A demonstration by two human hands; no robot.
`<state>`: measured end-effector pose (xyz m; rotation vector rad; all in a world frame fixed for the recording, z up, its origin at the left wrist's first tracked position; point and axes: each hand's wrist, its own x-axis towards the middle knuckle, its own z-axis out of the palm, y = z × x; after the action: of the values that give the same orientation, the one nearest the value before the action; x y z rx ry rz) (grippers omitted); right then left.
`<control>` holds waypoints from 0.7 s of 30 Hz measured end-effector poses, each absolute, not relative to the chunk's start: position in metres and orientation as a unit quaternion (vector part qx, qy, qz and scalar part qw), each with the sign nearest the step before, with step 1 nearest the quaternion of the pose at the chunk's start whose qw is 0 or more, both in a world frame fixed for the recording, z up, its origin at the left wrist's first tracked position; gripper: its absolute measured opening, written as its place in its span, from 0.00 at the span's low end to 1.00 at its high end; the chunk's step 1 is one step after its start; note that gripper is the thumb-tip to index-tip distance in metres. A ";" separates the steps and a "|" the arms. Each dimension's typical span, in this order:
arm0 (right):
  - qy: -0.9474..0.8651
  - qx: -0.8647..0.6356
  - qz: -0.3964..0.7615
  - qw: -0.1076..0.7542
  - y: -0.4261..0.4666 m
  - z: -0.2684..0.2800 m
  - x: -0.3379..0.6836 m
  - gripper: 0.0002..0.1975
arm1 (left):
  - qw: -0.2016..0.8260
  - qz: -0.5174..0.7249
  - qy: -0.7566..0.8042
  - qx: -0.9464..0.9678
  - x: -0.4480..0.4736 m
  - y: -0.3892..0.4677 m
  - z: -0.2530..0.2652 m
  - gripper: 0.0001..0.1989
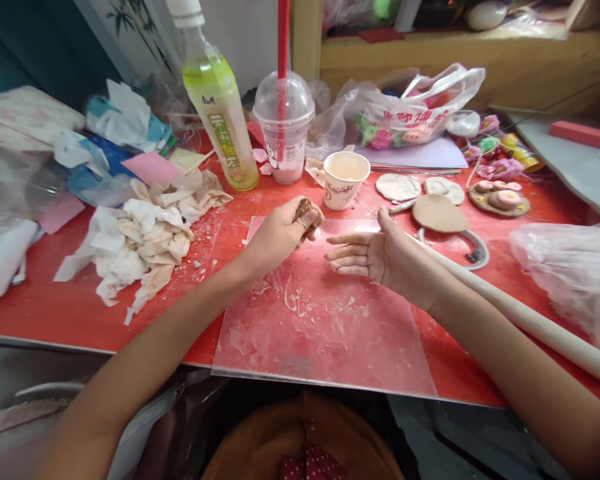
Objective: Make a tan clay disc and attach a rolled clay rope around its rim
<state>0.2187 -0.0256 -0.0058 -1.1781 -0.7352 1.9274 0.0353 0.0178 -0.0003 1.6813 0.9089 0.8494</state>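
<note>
Brown, clay-like lump [305,205] sits gripped in the left hand [286,229] at frame centre, near the right hand [380,257], which stands wide, fingers extended. Crumbs [294,302] dot a clear sheet [380,353] reaching the lower edge of the red surface [60,300]; crumpled tissues [143,233] crowd centre left, a yellowish ledge [460,55] spans upper right, and space separates the hands.

Brown lump [305,205] partly hidden

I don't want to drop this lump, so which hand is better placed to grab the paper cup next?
Probably your right hand: it's open, looks empty and is near the paper cup, while your left hand grips the clay-like lump.
</note>
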 end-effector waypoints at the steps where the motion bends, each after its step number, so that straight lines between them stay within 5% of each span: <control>1: -0.288 -0.460 0.752 0.373 -0.026 -0.006 0.219 0.38 | 0.527 0.344 0.371 0.683 0.036 0.018 0.000 0.05; 4: -0.286 -0.463 0.751 0.373 -0.026 -0.004 0.218 0.37 | 0.567 0.339 0.365 0.656 0.037 0.018 0.004 0.13; 11: -0.287 -0.459 0.753 0.375 -0.025 -0.006 0.219 0.37 | 0.702 0.323 0.353 0.527 0.035 0.021 0.009 0.10; 15: -0.297 -0.452 0.754 0.372 -0.025 -0.009 0.222 0.38 | 0.731 0.322 0.344 0.494 0.035 0.022 0.006 0.18; 21: -0.292 -0.462 0.751 0.371 -0.025 -0.006 0.220 0.40 | 0.715 0.320 0.356 0.509 0.033 0.020 0.007 0.07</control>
<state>0.2197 -0.0254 -0.0064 -1.1837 -0.7480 1.9249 0.0327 0.0202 0.0073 1.1274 0.7894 0.7083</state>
